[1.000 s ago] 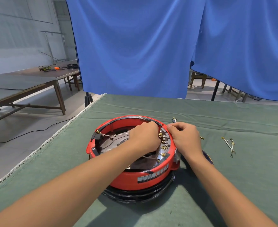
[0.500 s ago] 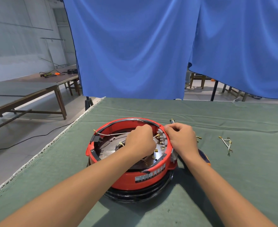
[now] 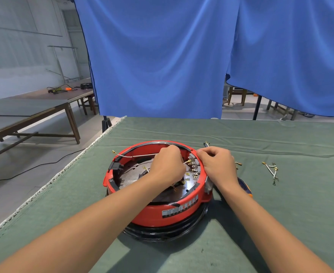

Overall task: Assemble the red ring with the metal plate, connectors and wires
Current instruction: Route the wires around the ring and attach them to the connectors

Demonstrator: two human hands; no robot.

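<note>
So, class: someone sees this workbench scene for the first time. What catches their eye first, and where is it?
The red ring stands out, sitting in the middle of the green-covered table. Both hands work over it: the left hand inside, the right hand at its right rim by the brass connectors. Behind hangs a blue curtain.

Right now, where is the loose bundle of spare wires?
In the head view, the spare wires lie on the green cloth, right of the red ring and beyond the right hand.
</note>
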